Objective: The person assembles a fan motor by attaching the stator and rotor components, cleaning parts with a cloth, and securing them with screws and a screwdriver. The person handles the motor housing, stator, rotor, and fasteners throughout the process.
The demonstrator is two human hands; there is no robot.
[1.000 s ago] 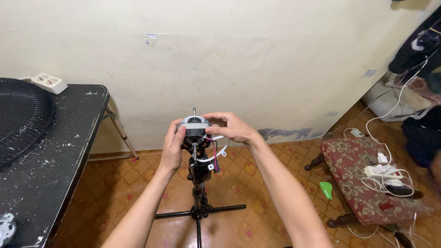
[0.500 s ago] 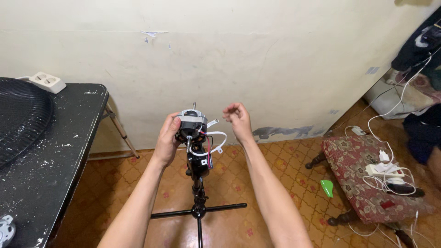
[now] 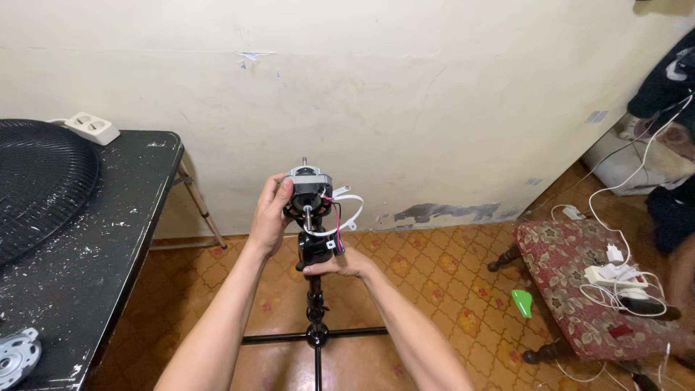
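Change, left hand: I see my left hand [image 3: 269,217] unmoved since half a second ago, fingers wrapped round the left side of the fan motor [image 3: 310,190].
Change, right hand: my right hand [image 3: 339,263] has dropped from beside the motor, where its fingers were raised and apart, to the neck bracket [image 3: 316,246] below; it now cups that bracket from underneath, fingers curled.
Meaning: judged from this, the motor is now steadied at two heights, top and neck, instead of one.
Motor position: centre of view, atop the black stand pole [image 3: 315,304], in front of the far wall, shaft pointing up.
Wiring: a white lead [image 3: 352,210] loops out to the right of the motor; a red wire runs beside it.
Desk, left: black, paint-flecked desk [image 3: 108,239] carrying a black fan grille [image 3: 36,188], a white socket block [image 3: 91,128] at the far edge, a metal plate [image 3: 18,355] at the near edge.
Labels, wall: a pale tape scrap [image 3: 598,116], far right.
Right floor: a patterned stool [image 3: 572,289] bearing white chargers [image 3: 612,271]; a green piece [image 3: 522,302] hangs at its left side.
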